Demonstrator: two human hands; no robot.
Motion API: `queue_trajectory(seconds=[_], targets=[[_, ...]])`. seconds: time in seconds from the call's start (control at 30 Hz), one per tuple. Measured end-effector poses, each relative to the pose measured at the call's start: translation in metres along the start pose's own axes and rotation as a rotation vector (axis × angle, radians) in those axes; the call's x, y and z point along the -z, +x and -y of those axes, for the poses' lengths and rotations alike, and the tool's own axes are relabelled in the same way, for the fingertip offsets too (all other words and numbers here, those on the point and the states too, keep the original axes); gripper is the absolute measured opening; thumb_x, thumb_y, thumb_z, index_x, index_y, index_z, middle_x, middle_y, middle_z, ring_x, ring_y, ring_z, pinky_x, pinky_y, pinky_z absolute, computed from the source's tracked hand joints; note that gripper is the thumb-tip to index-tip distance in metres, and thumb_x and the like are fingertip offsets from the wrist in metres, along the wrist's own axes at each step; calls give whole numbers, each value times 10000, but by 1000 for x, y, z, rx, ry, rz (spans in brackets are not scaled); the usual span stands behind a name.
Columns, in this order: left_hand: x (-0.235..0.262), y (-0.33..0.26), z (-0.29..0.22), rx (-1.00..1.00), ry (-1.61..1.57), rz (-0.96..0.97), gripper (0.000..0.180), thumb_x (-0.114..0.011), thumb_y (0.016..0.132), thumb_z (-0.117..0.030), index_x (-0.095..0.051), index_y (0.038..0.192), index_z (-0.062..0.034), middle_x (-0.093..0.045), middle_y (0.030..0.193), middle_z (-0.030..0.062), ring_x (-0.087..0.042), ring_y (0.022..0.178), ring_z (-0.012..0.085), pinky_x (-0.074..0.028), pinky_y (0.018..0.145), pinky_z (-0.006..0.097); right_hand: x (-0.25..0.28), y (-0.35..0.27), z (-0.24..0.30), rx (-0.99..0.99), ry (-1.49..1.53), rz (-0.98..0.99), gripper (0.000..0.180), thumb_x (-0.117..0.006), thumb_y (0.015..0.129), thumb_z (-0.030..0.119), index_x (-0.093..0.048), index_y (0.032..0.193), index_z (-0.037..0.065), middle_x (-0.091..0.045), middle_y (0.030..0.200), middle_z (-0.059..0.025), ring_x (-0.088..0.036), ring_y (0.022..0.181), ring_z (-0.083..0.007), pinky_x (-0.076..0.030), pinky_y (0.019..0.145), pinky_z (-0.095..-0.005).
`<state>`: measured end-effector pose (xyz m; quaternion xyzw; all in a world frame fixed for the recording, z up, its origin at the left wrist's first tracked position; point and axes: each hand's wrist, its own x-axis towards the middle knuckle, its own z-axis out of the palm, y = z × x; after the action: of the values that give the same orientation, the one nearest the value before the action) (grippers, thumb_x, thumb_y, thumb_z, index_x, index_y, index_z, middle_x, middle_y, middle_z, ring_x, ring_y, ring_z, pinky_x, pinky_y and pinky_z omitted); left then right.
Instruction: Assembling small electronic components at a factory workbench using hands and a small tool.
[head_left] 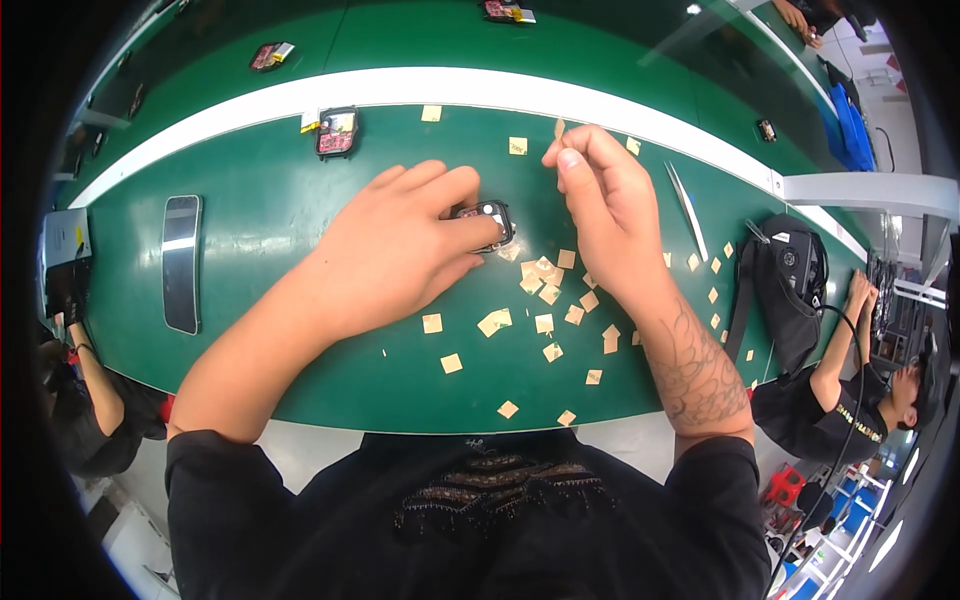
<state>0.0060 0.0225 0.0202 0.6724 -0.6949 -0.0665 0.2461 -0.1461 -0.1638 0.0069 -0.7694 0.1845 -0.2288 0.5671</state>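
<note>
My left hand (pixel 395 245) is closed on a small black watch-like case (pixel 508 226) lying on the green table, with a finger pressed onto its inner parts. Pinched between thumb and forefinger of my right hand (pixel 615 210) is a small tan paper piece (pixel 559 130), raised to the right of the case. Many similar tan paper squares (pixel 452 363) lie scattered below and right of the case, some overlapping. A loose tan square (pixel 518 146) sits near my right fingertips. White tweezers (pixel 688 212) rest to the right of my right hand.
Another opened black case (pixel 337 132) with a yellow-and-silver part is at the back left. A phone (pixel 182 265) lies at left, a black bag (pixel 790 285) at right. Behind a white divider (pixel 470 86) more devices sit on green surface. Co-workers sit at both sides.
</note>
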Motion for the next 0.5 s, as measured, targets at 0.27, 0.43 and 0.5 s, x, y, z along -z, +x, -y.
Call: queue_trajectory(seconds=[0.27, 0.43, 0.5], targets=[[-7, 2, 9, -77, -28, -69, 413, -866, 775, -93, -754, 1171, -130, -670, 1060, 30, -665, 905, 249, -528, 785, 393, 3, 5, -2, 106, -197, -16, 151, -554, 1124, 103, -640, 1044, 9, -532, 719, -8, -441, 643, -93, -409, 593, -311], [-6, 3, 7, -159, -8, -167, 564, -887, 735, -70, -690, 1262, -102, -715, 1119, 54, -696, 926, 265, -536, 757, 393, 6, 7, -10, 101, -169, -15, 170, -578, 1123, 144, -631, 1027, 15, -524, 710, -1, -423, 645, -77, -394, 595, -292], [-5, 3, 7, -175, -11, -211, 597, -901, 705, -47, -681, 1258, -88, -721, 1131, 75, -705, 933, 282, -537, 751, 399, 5, 8, -9, 91, -172, 10, 177, -589, 1121, 158, -626, 1023, 15, -521, 706, 6, -417, 646, -69, -390, 596, -284]])
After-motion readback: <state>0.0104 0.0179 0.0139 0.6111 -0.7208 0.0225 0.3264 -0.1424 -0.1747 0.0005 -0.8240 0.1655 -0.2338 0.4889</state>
